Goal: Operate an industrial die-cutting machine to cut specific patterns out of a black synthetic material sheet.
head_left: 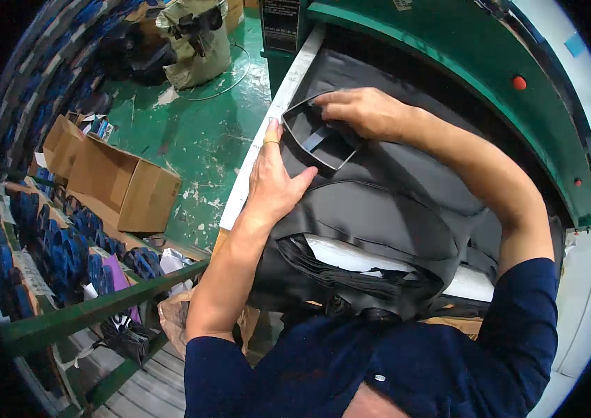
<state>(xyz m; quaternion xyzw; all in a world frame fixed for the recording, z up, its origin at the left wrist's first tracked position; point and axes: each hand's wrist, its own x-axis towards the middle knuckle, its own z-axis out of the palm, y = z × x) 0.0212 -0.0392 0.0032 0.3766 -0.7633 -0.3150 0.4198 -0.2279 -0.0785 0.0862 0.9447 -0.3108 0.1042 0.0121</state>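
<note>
A metal-edged cutting die [336, 167], a dark open frame with a crossbar, lies on black sheet material [379, 209]. My right hand [368, 111] reaches over it from the right, its fingers curled at the far edge of the die. My left hand [276, 184] is at the near left side of the die, thumb and forefinger spread apart. The forefinger lies along a white board edge [243, 184], while the thumb comes close to the die's near corner. Cut outlines and gaps show in the sheet nearer my body, with white material [351, 254] underneath.
A green machine [448, 52] with a red button [519, 83] overhangs the far right. On the left are an open cardboard box [125, 184], racks of blue pieces [65, 251] and a green rail [107, 306]. A pale sack [201, 52] stands on the green floor.
</note>
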